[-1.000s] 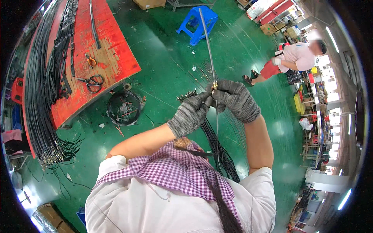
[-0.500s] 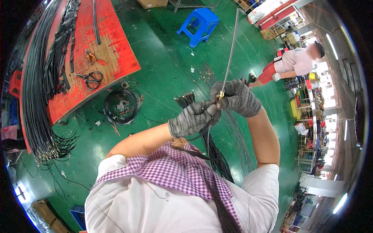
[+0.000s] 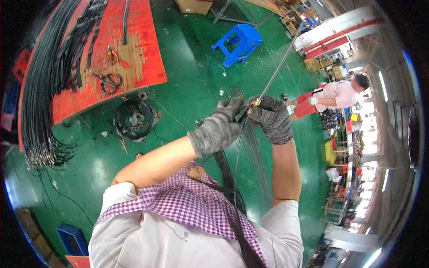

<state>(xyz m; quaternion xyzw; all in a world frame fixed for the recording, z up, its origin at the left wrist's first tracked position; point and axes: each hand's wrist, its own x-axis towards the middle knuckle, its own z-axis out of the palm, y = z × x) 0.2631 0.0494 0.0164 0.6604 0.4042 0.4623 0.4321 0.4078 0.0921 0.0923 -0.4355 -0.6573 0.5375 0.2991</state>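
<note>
My right hand (image 3: 271, 119), in a grey knitted glove, is closed on a thin grey cable (image 3: 280, 67) at its brass-coloured fitting (image 3: 256, 102). From there the cable runs up and to the right, and a thin length also hangs down towards my lap. Close beside it my left hand (image 3: 216, 127), gloved alike, has its fingers bent together; what they hold, if anything, is hidden. Below the hands a bundle of black cables (image 3: 227, 172) hangs by my checked purple apron (image 3: 192, 192), its ends partly behind the left glove.
On the left, a worn red table (image 3: 143, 58) carries long black cables (image 3: 42, 102), scissors (image 3: 107, 83) and orange-handled pliers (image 3: 112, 54). A coil of black cable (image 3: 134, 120) lies on the green floor, with a blue stool (image 3: 239, 42) farther off. A person (image 3: 335, 94) stands at right.
My left hand has drawn slightly away from the fitting, its fingers now pointing upward. The right hand has lowered a little, and the cable leans more to the right. The view has shifted.
</note>
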